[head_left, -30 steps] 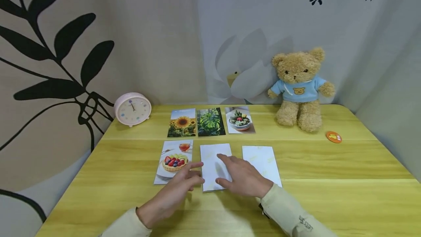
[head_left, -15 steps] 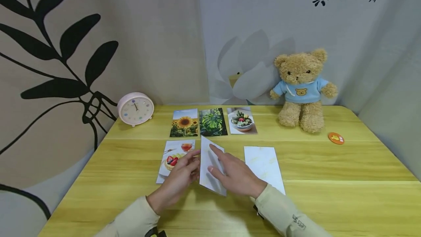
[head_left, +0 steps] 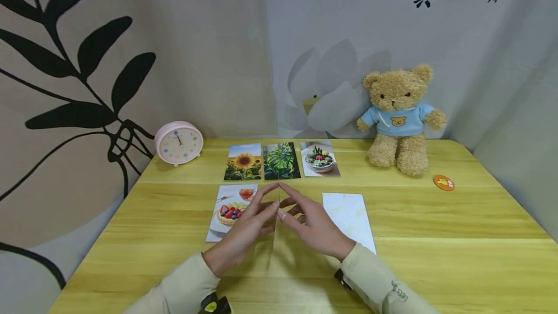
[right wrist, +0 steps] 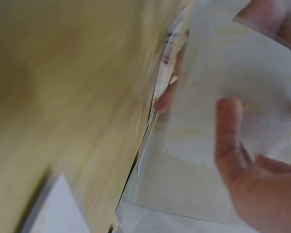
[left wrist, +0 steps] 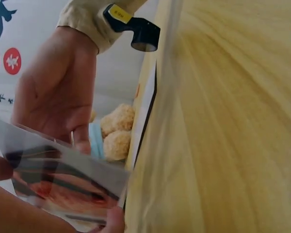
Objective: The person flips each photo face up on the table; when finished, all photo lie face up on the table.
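Note:
A picture card (right wrist: 194,87) stands upright between my two hands, so the head view catches it only edge-on. Its white back with pale yellow print faces right. The blurred reddish-brown picture side shows in the left wrist view. My left hand (head_left: 244,236) grips the card from the left, fingertips at its edges. On the other side my right hand (head_left: 320,231) touches the white back with thumb and fingertips. A fruit tart card (head_left: 226,212) lies picture-up beside my left hand. Another card (head_left: 346,214) lies white side up, partly behind my right wrist.
Sunflower (head_left: 243,161), green leaf (head_left: 282,160) and cactus bowl (head_left: 320,159) cards lie in a back row. A pink clock (head_left: 179,143) stands back left, a teddy bear (head_left: 396,125) back right. An orange disc (head_left: 443,182) lies on the wooden table (head_left: 436,265).
The middle card, flat under my right hand a second ago, has tilted up with its left side rising and now stands on edge. My left hand has taken hold of it.

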{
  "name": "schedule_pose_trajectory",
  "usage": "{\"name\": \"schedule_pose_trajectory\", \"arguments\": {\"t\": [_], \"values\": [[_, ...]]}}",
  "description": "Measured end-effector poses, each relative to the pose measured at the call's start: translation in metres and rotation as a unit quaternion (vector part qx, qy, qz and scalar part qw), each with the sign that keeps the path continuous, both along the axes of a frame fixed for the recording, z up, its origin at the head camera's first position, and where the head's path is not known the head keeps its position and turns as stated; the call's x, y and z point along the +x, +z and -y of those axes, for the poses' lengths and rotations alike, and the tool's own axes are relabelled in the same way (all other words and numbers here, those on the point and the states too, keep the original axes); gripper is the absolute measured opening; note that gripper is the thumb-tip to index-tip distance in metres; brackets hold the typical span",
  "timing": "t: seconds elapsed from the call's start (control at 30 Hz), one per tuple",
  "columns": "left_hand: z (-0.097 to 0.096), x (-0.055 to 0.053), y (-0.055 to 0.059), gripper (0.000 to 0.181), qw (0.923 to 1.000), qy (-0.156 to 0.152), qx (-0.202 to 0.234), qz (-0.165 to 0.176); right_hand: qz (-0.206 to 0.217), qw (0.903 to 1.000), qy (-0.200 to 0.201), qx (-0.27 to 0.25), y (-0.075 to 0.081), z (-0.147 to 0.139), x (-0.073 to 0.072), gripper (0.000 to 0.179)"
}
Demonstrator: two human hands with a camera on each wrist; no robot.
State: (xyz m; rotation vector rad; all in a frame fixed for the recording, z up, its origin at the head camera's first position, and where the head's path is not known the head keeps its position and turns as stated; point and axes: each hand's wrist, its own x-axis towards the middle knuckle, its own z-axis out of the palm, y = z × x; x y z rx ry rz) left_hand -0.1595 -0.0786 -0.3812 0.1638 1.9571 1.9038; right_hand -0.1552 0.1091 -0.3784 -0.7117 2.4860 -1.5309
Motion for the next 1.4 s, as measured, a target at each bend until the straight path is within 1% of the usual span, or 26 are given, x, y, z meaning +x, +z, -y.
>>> {"name": "schedule_pose_trajectory", "arguments": {"t": [0.07, 0.13, 0.2, 0.3, 0.4, 0.47, 0.57, 0.7, 0.83, 0.9, 0.97, 1.03, 1.1, 1.17, 1.27, 1.4], "values": [[0.0, -0.001, 0.002, 0.048, 0.9999, -0.007, -0.008, -0.004, 0.017, 0.9989, 0.007, -0.043, 0.002, -0.001, 0.001, 0.062], [0.0, -0.001, 0.004, 0.047, 0.9998, -0.013, -0.012, -0.012, 0.035, 0.9957, 0.016, -0.084, 0.004, -0.003, 0.002, 0.06], [0.0, -0.002, 0.006, 0.046, 0.9995, -0.014, -0.018, -0.022, 0.047, 0.9924, 0.021, -0.111, 0.006, -0.004, 0.003, 0.059], [-0.001, -0.002, 0.007, 0.047, 0.9993, -0.01, -0.019, -0.03, 0.061, 0.9903, 0.024, -0.123, 0.008, -0.005, 0.003, 0.058], [-0.001, -0.002, 0.007, 0.051, 0.9993, -0.003, -0.02, -0.033, 0.07, 0.9902, 0.01, -0.12, 0.008, -0.008, 0.001, 0.057], [-0.001, -0.001, 0.007, 0.054, 0.9988, 0.005, -0.027, -0.04, 0.073, 0.9897, -0.01, -0.123, 0.007, -0.011, 0.0, 0.055], [-0.001, -0.001, 0.007, 0.057, 0.9967, 0.015, -0.05, -0.062, 0.074, 0.9853, -0.06, -0.142, 0.007, -0.016, -0.002, 0.049], [0.002, -0.001, 0.009, 0.059, 0.9901, 0.032, -0.095, -0.098, 0.075, 0.9719, -0.129, -0.182, 0.006, -0.02, -0.004, 0.045], [0.004, 0.0, 0.013, 0.059, 0.9824, 0.041, -0.133, -0.125, 0.064, 0.9607, -0.183, -0.199, 0.004, -0.023, -0.008, 0.046], [0.006, 0.001, 0.016, 0.059, 0.98, 0.042, -0.144, -0.131, 0.049, 0.9581, -0.201, -0.198, 0.003, -0.024, -0.01, 0.046], [0.006, 0.002, 0.019, 0.059, 0.9791, 0.041, -0.148, -0.134, 0.03, 0.9569, -0.214, -0.194, 0.002, -0.025, -0.012, 0.046], [0.007, 0.002, 0.022, 0.059, 0.9789, 0.039, -0.148, -0.135, 0.012, 0.9569, -0.222, -0.187, 0.001, -0.025, -0.013, 0.046], [0.008, 0.002, 0.024, 0.059, 0.9808, 0.032, -0.139, -0.133, -0.001, 0.957, -0.23, -0.176, 0.0, -0.026, -0.014, 0.045], [0.008, 0.002, 0.025, 0.059, 0.9828, 0.028, -0.127, -0.131, -0.001, 0.9583, -0.231, -0.169, 0.0, -0.026, -0.014, 0.044], [0.009, 0.001, 0.025, 0.058, 0.983, 0.022, -0.128, -0.129, 0.006, 0.9626, -0.227, -0.148, -0.001, -0.028, -0.014, 0.044], [0.009, -0.005, 0.021, 0.056, 0.9786, 0.016, -0.157, -0.132, 0.018, 0.9712, -0.215, -0.102, -0.003, -0.031, -0.014, 0.043]]}}
